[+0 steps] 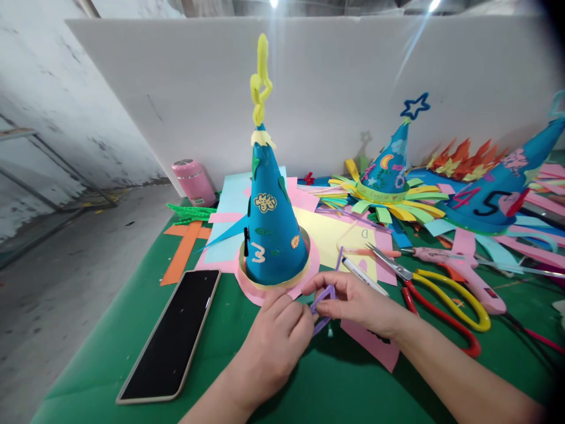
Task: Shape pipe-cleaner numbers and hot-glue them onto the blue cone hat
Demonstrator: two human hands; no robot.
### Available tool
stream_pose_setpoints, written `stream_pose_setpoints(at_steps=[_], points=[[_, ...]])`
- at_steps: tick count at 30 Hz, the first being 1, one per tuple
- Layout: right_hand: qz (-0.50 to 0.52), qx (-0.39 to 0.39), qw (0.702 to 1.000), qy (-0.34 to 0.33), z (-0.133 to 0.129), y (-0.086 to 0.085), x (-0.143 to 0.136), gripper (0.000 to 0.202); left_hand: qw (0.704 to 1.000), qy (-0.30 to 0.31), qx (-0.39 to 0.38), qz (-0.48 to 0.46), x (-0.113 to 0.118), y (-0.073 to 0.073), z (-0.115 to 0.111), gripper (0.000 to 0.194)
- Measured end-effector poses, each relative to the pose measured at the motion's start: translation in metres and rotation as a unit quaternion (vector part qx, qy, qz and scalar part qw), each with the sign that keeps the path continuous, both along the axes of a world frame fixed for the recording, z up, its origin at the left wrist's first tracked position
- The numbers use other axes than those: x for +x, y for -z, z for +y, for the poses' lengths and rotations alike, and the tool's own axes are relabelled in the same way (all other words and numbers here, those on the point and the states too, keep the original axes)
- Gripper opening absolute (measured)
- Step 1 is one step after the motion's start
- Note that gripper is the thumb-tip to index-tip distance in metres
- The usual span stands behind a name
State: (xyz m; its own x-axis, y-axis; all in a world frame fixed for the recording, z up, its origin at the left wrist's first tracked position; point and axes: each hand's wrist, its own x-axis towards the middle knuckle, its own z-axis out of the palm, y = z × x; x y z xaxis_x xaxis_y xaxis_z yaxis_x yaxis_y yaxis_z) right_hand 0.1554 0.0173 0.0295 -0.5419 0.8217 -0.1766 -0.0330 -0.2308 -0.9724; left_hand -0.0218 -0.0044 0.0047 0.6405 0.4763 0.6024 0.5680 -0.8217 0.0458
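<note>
Both hands meet in front of a tall blue paper cone hat (pixel 276 235) with a pink and yellow brim and a bent yellow pipe cleaner on its tip. Between them is a purple pipe cleaner (pixel 325 299), bent into an angular loop with one end sticking up. My right hand (pixel 353 300) pinches the loop with thumb and index finger. Closed fingers of my left hand (pixel 280 333) hold its left side, though the fingertips are partly hidden. Under my right hand lies a pink paper piece (pixel 375 347), and a white marker (pixel 359 274) is just behind it.
A phone (pixel 172 335) lies at left. Scissors (pixel 436 294) and a pink glue gun (pixel 468 265) lie at right. Two more decorated hats, one with a blue star (pixel 415 106), stand behind. A pink bottle (pixel 193 182), green pipe cleaners (pixel 192 214) and paper sheets sit at the back.
</note>
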Motion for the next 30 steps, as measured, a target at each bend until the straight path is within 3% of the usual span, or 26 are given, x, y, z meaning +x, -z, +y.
stream_pose_setpoints(at_steps=[10, 13, 15, 18, 21, 24, 27, 30], points=[[0.009, 0.009, 1.000, -0.006, 0.000, 0.001, 0.002, 0.024, 0.999, -0.013, -0.018, -0.023, 0.001, -0.005, -0.001, 0.012], [-0.018, 0.042, 0.999, 0.009, 0.000, 0.001, 0.002, 0.025, 0.995, -0.021, -0.064, -0.074, 0.004, -0.006, -0.001, 0.011], [-0.041, 0.072, 0.996, 0.014, 0.000, 0.002, 0.002, 0.027, 0.982, -0.047, -0.135, -0.127, 0.006, -0.007, -0.002, 0.005], [-0.067, 0.107, 0.992, 0.011, 0.000, 0.003, 0.003, 0.030, 0.916, -0.089, -0.325, -0.218, 0.010, -0.009, -0.003, 0.008], [-0.065, 0.115, 0.991, 0.021, 0.001, 0.002, 0.003, 0.031, 0.794, -0.092, -0.520, -0.301, 0.013, -0.012, -0.004, 0.020], [-0.046, 0.107, 0.991, 0.063, 0.003, 0.000, 0.004, 0.025, 0.702, -0.098, -0.594, -0.379, 0.014, -0.014, -0.004, 0.024], [-0.048, 0.105, 0.990, 0.082, 0.006, 0.000, 0.004, 0.024, 0.667, -0.107, -0.600, -0.428, 0.015, -0.016, -0.004, 0.023], [-0.041, 0.107, 0.990, 0.077, 0.006, 0.002, 0.003, 0.022, 0.663, -0.118, -0.591, -0.444, 0.016, -0.018, -0.004, 0.023]])
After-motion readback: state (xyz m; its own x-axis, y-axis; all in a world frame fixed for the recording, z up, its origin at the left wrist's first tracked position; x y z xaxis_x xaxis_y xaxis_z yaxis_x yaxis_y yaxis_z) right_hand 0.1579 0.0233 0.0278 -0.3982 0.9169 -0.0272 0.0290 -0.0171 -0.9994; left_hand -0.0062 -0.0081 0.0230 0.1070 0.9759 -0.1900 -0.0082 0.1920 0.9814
